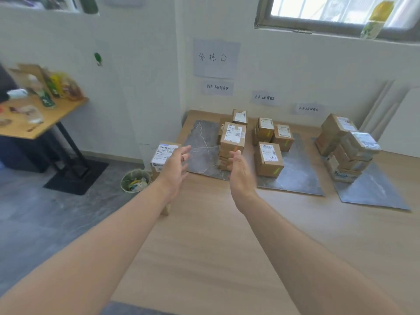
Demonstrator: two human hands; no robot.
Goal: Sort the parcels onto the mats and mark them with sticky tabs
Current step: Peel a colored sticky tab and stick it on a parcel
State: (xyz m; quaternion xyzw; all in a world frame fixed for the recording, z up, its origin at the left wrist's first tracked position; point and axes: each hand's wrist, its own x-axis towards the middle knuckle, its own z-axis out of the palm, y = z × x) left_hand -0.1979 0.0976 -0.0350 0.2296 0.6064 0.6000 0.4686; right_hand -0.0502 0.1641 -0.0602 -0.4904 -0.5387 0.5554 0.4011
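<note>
A brown cardboard parcel with a white barcode label (pixel 164 156) stands at the pale wooden worktop's (pixel 204 235) edge, just left of the left hand (pixel 176 169), whose fingers (pixel 185 153) are spread and empty. The right hand (pixel 241 172) is likewise open, fingers loosely together. Beyond the fingers, three grey marbled mats (pixel 203 144) carry stacked cardboard parcels (pixel 233 138); a round bin of litter (pixel 136 180) sits on the floor, lower left.

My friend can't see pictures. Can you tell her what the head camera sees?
Two empty hands, the left hand and right hand, reach out open over a wooden table toward cardboard boxes stacked on three grey mats. One more box sits off the mats by the table's left edge.
</note>
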